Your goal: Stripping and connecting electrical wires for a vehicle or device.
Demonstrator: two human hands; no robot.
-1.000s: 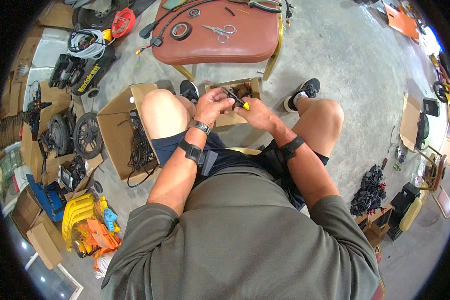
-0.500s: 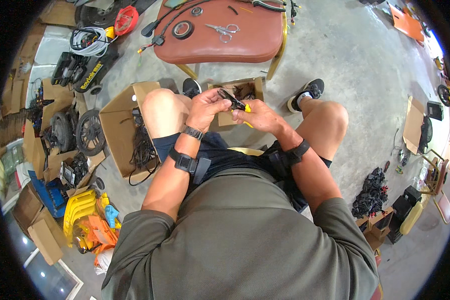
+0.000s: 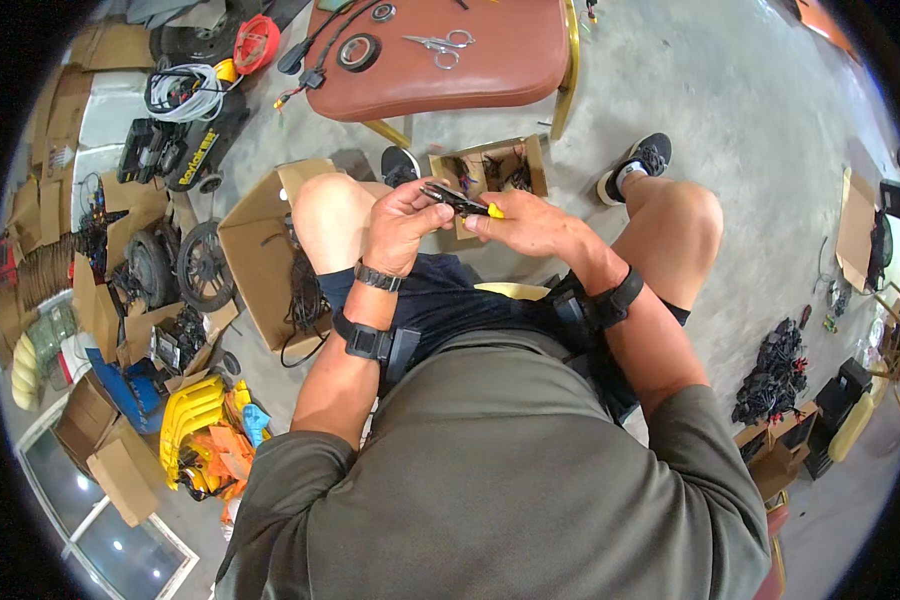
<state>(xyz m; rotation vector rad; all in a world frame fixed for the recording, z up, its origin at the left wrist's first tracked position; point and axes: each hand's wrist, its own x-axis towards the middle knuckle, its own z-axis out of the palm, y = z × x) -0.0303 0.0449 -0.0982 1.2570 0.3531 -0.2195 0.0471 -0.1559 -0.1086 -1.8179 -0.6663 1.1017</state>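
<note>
In front of my lap, my right hand [image 3: 523, 222] is closed round a pair of pliers [image 3: 467, 204] with dark jaws and yellow handle grips. The jaws point left, toward my left hand [image 3: 402, 225]. Its thumb and fingers are pinched together at the jaw end, on something dark and small that I cannot make out. Both hands are held close together between my knees. Beyond them on the floor stands an open cardboard box [image 3: 542, 165] with dark wires and small parts inside.
A red-brown padded seat [image 3: 510, 60] ahead carries scissors [image 3: 448, 45], a roll of black tape [image 3: 358, 52] and a black cable [image 3: 315, 70]. By my left knee stands a cardboard box [image 3: 255, 245] of cables. A heap of black connectors [image 3: 773, 370] lies at the right.
The pliers have turned to lie flatter, and the lower yellow handle no longer shows. Both hands stay together. The whole view has shifted a little.
</note>
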